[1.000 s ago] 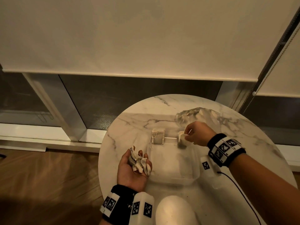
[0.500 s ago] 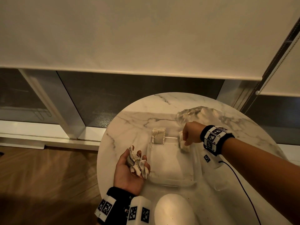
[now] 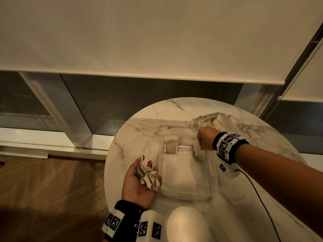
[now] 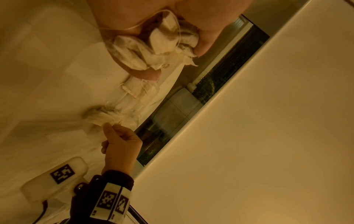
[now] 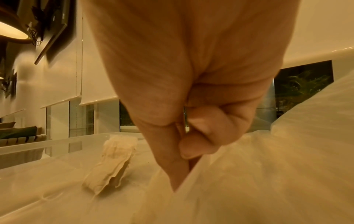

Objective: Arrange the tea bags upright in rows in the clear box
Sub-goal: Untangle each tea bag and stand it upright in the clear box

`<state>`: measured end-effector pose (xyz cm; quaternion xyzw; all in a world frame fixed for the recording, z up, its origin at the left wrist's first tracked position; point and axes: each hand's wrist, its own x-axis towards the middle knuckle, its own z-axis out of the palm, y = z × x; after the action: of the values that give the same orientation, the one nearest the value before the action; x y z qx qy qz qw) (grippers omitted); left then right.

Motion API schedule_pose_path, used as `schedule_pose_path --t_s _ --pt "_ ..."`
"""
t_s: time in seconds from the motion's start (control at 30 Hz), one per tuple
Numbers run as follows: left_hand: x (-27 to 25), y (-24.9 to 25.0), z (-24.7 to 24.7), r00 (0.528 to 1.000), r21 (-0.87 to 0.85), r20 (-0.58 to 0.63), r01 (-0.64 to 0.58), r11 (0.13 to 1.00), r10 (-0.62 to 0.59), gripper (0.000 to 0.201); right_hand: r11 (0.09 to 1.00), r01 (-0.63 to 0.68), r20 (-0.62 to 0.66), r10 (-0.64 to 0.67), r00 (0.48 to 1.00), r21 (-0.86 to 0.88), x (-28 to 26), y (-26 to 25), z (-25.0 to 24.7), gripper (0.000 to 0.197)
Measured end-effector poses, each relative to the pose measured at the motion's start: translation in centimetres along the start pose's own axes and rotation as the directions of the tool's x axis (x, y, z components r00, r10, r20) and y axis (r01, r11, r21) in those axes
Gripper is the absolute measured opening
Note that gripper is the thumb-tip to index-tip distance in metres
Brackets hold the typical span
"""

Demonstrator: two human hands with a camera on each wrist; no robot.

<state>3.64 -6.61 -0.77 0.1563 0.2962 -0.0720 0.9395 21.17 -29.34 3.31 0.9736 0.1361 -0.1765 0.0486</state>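
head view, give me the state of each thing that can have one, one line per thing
clear box: open, no lid on it
far-left tea bag: upright at the box's far wall
far-right tea bag: tilted, right hand at its top
bunch of tea bags: loose in the left palm
left hand: cupped, palm up
right hand: fingers curled

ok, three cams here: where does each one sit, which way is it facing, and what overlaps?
Head: on the person's head, facing forward and down at the marble table and clear box; shows left hand and right hand.
Left wrist: looks along the palm at the bunch of tea bags; shows the left fingers and, across the box, the right hand.
Right wrist: looks along the curled right fingers to the far wall.
Shared: all three catch the leaning tea bag at the far wall.
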Motion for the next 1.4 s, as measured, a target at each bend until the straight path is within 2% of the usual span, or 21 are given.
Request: schedule_pose_path --t_s 0.13,0.3,0.5,0.57,0.7,0.83,0.9,1.03,1.13,1.23,1.4 --pt "-0.2 0.0 0.2 1.000 0.003 -0.001 -0.007 1.000 0.007 0.019 1.000 -0.015 -0.007 0.015 1.000 0.017 0.1 0.2 -0.2 0.016" --pt "-0.5 0.1 0.4 1.000 -0.013 0.021 0.005 1.000 -0.004 0.014 0.984 -0.068 -0.005 0.070 0.998 0.166 -0.3 0.8 -0.9 0.020" --pt "-1.4 -0.1 1.5 0.998 -0.033 0.066 0.016 0.999 -0.014 0.015 0.919 -0.029 -0.143 0.093 0.985 0.393 -2.8 0.9 -1.9 0.016" --pt "-1.7 -0.4 2.0 0.996 -0.032 0.084 0.023 0.999 -0.020 0.015 0.853 0.035 -0.172 0.065 0.983 0.520 -4.9 0.0 -2.3 0.010" --pt "-2.6 -1.4 3.0 0.991 -0.017 0.133 0.010 1.000 -0.008 0.018 0.643 0.197 -0.236 -0.027 0.971 0.740 -10.2 -2.6 -2.8 0.009" --pt "-3.3 -2.2 4.0 0.985 0.010 0.173 0.010 1.000 -0.012 0.019 0.463 0.348 -0.371 -0.044 0.928 0.815 -14.8 -4.9 -1.5 0.011" --pt "-3.6 -2.6 4.3 0.983 0.028 0.181 0.020 0.999 -0.025 0.021 0.414 0.402 -0.429 -0.030 0.903 0.817 -16.3 -6.0 -0.3 0.007" --pt "-4.3 -3.6 4.7 0.971 0.100 0.210 0.096 0.990 -0.115 0.034 0.421 0.423 -0.486 0.049 0.873 0.802 -17.5 -6.8 1.8 0.004" --pt "-4.9 -4.5 5.0 0.944 0.188 0.240 0.184 0.965 -0.227 0.041 0.413 0.430 -0.516 0.119 0.848 0.803 -17.3 -6.3 2.5 0.005" --pt "-5.2 -5.6 5.2 0.909 0.281 0.253 0.257 0.925 -0.330 0.041 0.418 0.400 -0.501 0.165 0.849 0.816 -17.3 -5.8 2.6 0.012" --pt "-5.0 -6.5 4.8 0.902 0.341 0.251 0.256 0.904 -0.350 0.037 0.418 0.369 -0.482 0.206 0.851 0.830 -17.4 -5.3 2.9 0.028"
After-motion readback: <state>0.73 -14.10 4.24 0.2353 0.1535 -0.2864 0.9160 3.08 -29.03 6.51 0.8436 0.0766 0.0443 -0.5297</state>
